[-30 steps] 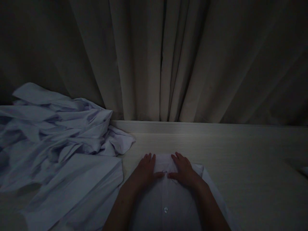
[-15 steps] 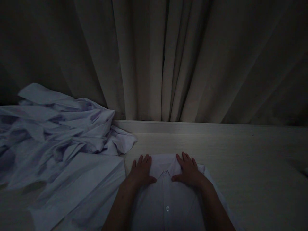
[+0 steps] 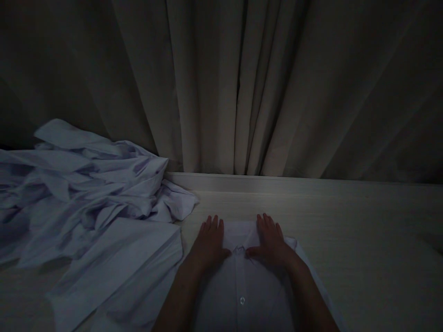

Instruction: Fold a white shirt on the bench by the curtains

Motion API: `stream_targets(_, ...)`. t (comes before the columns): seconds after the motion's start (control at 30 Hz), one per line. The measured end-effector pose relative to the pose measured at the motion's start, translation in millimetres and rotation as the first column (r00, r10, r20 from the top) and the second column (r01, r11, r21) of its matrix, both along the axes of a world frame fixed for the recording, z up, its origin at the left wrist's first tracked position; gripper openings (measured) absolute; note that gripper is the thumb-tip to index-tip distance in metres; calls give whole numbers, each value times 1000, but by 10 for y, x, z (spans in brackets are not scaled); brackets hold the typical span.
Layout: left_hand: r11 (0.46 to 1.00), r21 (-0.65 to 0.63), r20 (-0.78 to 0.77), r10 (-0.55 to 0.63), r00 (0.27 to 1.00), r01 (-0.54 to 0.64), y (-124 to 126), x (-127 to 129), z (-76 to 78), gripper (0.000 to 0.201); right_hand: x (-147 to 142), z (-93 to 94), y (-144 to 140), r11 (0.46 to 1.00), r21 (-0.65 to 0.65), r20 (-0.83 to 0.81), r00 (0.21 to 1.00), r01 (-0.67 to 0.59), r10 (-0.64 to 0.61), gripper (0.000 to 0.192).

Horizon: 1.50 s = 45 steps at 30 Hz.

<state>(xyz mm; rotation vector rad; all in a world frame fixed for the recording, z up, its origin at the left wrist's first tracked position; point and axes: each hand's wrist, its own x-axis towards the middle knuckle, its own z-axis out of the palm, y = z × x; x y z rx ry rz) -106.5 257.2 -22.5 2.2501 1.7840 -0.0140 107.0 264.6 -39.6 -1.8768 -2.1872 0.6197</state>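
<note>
Head view, in dim light. A white shirt point(image 3: 224, 299) lies front up on a pale surface point(image 3: 363, 244) at six o'clock, its collar point(image 3: 238, 228) toward twelve and its lower part cut off by the edge of view. The two hands are apart from each other, with the collar between them: the left hand point(image 3: 210, 242) rests at the collar's nine o'clock side, the right hand point(image 3: 272, 242) at its three o'clock side. Both are palm down, fingers extended toward twelve and thumbs spread inward, near the neck closure. Below this, a button point(image 3: 242, 300) shows on the placket. At nine o'clock, a heap of crumpled white cloth point(image 3: 114, 184) spreads; a smoother panel point(image 3: 121, 263) reaches toward seven, though whether it joins the heap cannot be told. Folded curtains point(image 3: 211, 92) hang at twelve, behind a low ledge point(image 3: 311, 184).
</note>
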Motion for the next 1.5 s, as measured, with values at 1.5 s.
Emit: stream_targets(1.5,862,480,-12,191,981,-162,-94,349,-518,63,-215,-328,-33,907,421,-58,998,24,1,63)
